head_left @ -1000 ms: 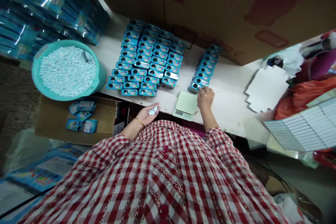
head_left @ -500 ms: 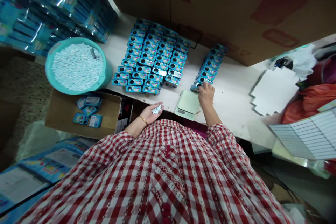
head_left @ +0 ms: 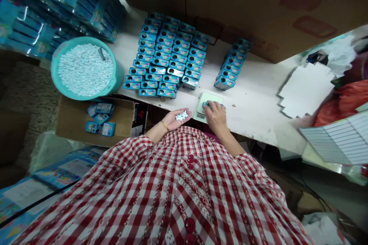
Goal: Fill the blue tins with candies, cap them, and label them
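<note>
Two grips: both are mine, bare, coming out of red-and-white checked sleeves, low at the front edge of the worktop (head_left: 253,99).
Left grip (head_left: 175,118): palm up and half curled into a cup, fingers not closed; a gold bangle (head_left: 165,125) sits on the wrist.
White pellets (head_left: 181,115): a small heap lies loose in that cupped palm.
Right grip (head_left: 215,116): palm down, just beside the left grip, fingers folded over a blue tin (head_left: 207,104).
Blue tin: under my right fingertips, resting on the scale (head_left: 212,97); only its far edge shows past the fingers.
Scale: pale green, directly beneath the right grip, at the near edge of the worktop.
Short row of tins (head_left: 232,65): beyond the right grip, running away from it.
Block of tins (head_left: 166,61): beyond the left grip, packed in several rows.
Teal basin (head_left: 115,80): well out past the left grip, full of the same white pellets.
Cardboard box (head_left: 71,130): below the basin, off the worktop, with a few blue tins inside.
White card sheets (head_left: 307,90): well apart from the right grip, on its outer side.
</note>
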`<state>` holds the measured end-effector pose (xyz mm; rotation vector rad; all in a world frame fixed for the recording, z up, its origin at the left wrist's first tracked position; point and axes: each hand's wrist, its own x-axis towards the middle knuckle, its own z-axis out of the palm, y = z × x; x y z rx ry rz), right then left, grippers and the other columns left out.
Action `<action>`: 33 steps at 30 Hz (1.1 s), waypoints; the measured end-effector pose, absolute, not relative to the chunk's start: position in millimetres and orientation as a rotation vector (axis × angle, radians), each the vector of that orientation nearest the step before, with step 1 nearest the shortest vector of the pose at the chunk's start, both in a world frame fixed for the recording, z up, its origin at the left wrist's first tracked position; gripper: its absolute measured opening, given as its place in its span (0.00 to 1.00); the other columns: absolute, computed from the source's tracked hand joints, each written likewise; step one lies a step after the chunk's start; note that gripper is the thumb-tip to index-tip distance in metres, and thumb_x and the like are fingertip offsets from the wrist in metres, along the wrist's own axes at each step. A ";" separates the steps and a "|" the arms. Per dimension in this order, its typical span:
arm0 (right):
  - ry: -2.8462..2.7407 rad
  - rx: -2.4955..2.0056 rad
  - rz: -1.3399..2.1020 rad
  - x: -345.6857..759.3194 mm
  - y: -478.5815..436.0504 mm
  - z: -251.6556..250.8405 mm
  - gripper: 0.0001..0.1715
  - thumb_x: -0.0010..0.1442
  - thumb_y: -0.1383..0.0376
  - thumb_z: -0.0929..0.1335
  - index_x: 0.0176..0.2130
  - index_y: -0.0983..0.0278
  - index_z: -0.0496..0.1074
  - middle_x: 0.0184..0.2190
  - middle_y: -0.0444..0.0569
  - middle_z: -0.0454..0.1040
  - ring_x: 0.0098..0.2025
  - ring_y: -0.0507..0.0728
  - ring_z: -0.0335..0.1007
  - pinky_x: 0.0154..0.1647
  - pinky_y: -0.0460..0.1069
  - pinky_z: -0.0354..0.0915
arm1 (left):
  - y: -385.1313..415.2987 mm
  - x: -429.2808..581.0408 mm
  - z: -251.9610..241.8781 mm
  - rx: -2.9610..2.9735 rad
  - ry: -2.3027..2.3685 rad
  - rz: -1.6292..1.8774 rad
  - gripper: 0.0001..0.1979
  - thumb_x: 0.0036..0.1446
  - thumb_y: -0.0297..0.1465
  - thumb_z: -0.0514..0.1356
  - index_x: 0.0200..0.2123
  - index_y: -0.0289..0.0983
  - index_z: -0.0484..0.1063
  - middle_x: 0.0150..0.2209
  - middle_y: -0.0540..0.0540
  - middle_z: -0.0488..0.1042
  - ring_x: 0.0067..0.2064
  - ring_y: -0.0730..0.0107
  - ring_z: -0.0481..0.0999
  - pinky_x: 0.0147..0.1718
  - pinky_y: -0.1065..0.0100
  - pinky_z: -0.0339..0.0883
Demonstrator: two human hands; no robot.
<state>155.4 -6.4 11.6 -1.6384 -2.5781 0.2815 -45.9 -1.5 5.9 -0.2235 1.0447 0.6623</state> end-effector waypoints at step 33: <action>-2.639 -1.334 0.980 92.0 -36.7 11.3 0.13 0.63 0.70 0.61 0.46 0.68 0.68 0.42 0.55 0.67 0.44 0.57 0.63 0.43 0.50 0.64 | -26.5 -53.7 -5.2 -0.238 1.052 0.513 0.14 0.61 0.23 0.47 0.34 0.28 0.72 0.22 0.44 0.75 0.30 0.69 0.77 0.37 0.67 0.73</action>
